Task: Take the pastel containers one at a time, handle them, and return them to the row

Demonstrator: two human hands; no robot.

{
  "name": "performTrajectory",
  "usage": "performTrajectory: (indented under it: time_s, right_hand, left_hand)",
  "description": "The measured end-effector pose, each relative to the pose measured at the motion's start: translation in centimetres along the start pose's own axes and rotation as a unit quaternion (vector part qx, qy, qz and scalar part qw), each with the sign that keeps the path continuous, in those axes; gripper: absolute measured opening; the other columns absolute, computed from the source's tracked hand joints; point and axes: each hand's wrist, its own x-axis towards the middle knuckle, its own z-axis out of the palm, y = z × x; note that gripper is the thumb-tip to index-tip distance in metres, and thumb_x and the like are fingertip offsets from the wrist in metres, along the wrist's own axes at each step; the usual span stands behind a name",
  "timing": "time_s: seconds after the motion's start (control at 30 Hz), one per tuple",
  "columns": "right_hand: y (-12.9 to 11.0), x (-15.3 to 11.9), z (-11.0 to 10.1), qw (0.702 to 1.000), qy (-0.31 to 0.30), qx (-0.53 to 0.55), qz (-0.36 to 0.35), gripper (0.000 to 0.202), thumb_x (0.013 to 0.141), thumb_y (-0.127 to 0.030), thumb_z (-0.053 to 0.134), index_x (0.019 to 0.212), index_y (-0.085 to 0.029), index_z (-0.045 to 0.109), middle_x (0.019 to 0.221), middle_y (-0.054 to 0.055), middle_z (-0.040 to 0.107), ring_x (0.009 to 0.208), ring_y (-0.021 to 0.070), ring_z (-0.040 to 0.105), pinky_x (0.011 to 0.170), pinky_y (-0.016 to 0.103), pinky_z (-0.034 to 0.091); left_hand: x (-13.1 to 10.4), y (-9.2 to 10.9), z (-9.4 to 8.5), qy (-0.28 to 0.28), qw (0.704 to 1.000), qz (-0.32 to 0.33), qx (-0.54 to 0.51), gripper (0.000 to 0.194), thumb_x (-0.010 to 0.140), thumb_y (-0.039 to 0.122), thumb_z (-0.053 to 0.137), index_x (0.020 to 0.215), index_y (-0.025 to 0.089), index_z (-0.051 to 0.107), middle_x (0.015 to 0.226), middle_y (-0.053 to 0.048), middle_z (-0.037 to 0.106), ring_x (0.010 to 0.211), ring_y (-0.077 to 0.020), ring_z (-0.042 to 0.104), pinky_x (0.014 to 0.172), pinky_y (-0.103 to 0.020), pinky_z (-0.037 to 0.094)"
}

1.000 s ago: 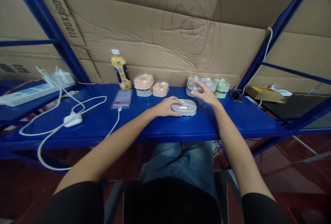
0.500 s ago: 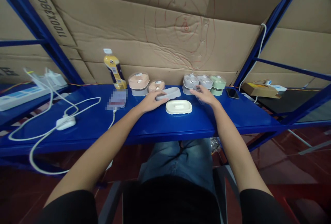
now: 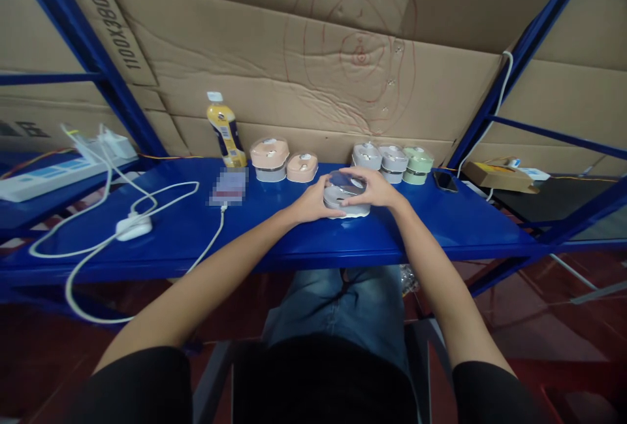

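Sitting between 2 hands [image 3: 311, 202] [image 3: 378, 188] is a grey container [image 3: 339, 193].

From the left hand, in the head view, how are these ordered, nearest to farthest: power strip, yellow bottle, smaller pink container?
1. Smaller pink container: just beyond the left hand.
2. Yellow bottle: back, leftward.
3. Power strip: far left.

Head view down onto blue table [image 3: 455, 221]

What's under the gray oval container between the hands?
Blue tabletop shows around the gray oval container, with a whitish rim along its base; the surface directly beneath is covered.
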Motion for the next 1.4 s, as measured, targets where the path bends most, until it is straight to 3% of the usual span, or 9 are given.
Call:
performTrajectory:
  time_s: [0.1, 0.27, 0.5, 0.73, 1.0, 1.13, 1.23, 1.33, 1.4]
  right_hand:
    - [-0.3, 0.3, 0.5, 0.999, -0.022, -0.028, -0.01, 0.09, 0.07, -0.058, 0.098, 0.15, -0.026, 0.071, 0.146, 0.011, 0.075, 0.133, 0.0346, 0.07, 0.117, 0.052, 0.054]
    - [-0.1, 0.3, 1.3, 0.998, -0.055, -0.04, -0.006, 0.089, 0.068, -0.054, 0.1, 0.147, -0.024, 0.073, 0.147, 0.012, 0.074, 0.134, 0.0353, 0.07, 0.119, 0.052, 0.052]
    - [0.3, 0.0, 1.7, 0.995, -0.077, -0.056, -0.028, 0.09, 0.071, -0.055, 0.099, 0.152, -0.027, 0.07, 0.152, 0.013, 0.07, 0.138, 0.0354, 0.068, 0.121, 0.053, 0.051]
    - [0.4, 0.0, 1.7, 0.991, -0.1, -0.076, -0.042, 0.09, 0.08, -0.057, 0.094, 0.159, -0.028, 0.063, 0.16, 0.013, 0.063, 0.146, 0.035, 0.062, 0.123, 0.053, 0.049]
    - [0.9, 0.5, 1.5, 0.989, -0.122, -0.069, -0.044, 0.093, 0.08, -0.061, 0.094, 0.16, -0.028, 0.062, 0.156, 0.013, 0.065, 0.142, 0.0366, 0.063, 0.122, 0.055, 0.049]
    - [1.8, 0.4, 2.0, 0.992, -0.097, -0.056, -0.055, 0.096, 0.076, -0.071, 0.093, 0.158, -0.031, 0.064, 0.154, 0.013, 0.065, 0.144, 0.0386, 0.062, 0.123, 0.058, 0.048]
    - [2.9, 0.3, 2.1, 0.997, -0.035, -0.061, -0.037, 0.103, 0.07, -0.074, 0.096, 0.157, -0.03, 0.065, 0.155, 0.015, 0.062, 0.148, 0.0415, 0.058, 0.127, 0.061, 0.044]
    - [3.7, 0.1, 1.7, 0.996, 0.026, -0.086, -0.003, 0.099, 0.071, -0.075, 0.095, 0.153, -0.026, 0.067, 0.151, 0.017, 0.063, 0.145, 0.0421, 0.06, 0.127, 0.062, 0.044]
    - [4.0, 0.0, 1.1, 0.992, 0.067, -0.105, 0.019, 0.084, 0.081, -0.074, 0.087, 0.146, -0.024, 0.07, 0.145, 0.017, 0.067, 0.139, 0.0406, 0.063, 0.124, 0.061, 0.047]
  left_hand:
    - [0.0, -0.6, 0.4, 0.011, 0.999, -0.031, 0.002, 0.14, 0.06, 0.062, 0.102, 0.17, 0.015, 0.031, 0.152, -0.027, 0.064, 0.141, -0.0482, 0.064, 0.118, -0.063, 0.05]
    - [-0.1, -1.0, 0.7, -0.004, 1.0, -0.024, 0.003, 0.141, 0.059, 0.062, 0.102, 0.171, 0.018, 0.03, 0.154, -0.027, 0.064, 0.147, -0.051, 0.059, 0.122, -0.067, 0.046]
    - [-0.2, -0.4, 0.4, -0.01, 1.0, 0.0, 0.02, 0.122, 0.062, 0.066, 0.098, 0.16, 0.017, 0.044, 0.157, -0.024, 0.061, 0.145, -0.0475, 0.061, 0.12, -0.06, 0.05]
    - [-0.6, -0.1, 0.1, -0.014, 0.999, 0.007, 0.035, 0.112, 0.068, 0.069, 0.094, 0.157, 0.019, 0.047, 0.158, -0.023, 0.06, 0.145, -0.0472, 0.06, 0.118, -0.061, 0.052]
    - [-0.3, -0.2, 0.4, -0.008, 0.999, -0.023, 0.029, 0.118, 0.06, 0.066, 0.1, 0.155, 0.018, 0.049, 0.154, -0.023, 0.063, 0.143, -0.0491, 0.062, 0.116, -0.059, 0.053]
    - [-0.7, -0.1, -0.1, -0.016, 0.998, 0.003, 0.055, 0.114, 0.066, 0.066, 0.096, 0.157, 0.016, 0.048, 0.159, -0.023, 0.059, 0.145, -0.0456, 0.061, 0.12, -0.056, 0.051]
    - [-1.3, 0.4, -1.2, -0.023, 0.993, 0.015, 0.113, 0.105, 0.082, 0.063, 0.086, 0.164, 0.016, 0.042, 0.166, -0.022, 0.054, 0.153, -0.0425, 0.054, 0.127, -0.054, 0.045]
    - [-2.0, 1.9, -2.1, -0.029, 0.974, -0.015, 0.222, 0.086, 0.095, 0.061, 0.075, 0.165, 0.02, 0.046, 0.158, -0.021, 0.061, 0.146, -0.0425, 0.061, 0.119, -0.053, 0.05]
    - [-2.2, 3.3, -2.1, -0.021, 0.949, -0.048, 0.311, 0.082, 0.098, 0.062, 0.073, 0.165, 0.021, 0.049, 0.151, -0.022, 0.065, 0.136, -0.0448, 0.067, 0.109, -0.051, 0.056]
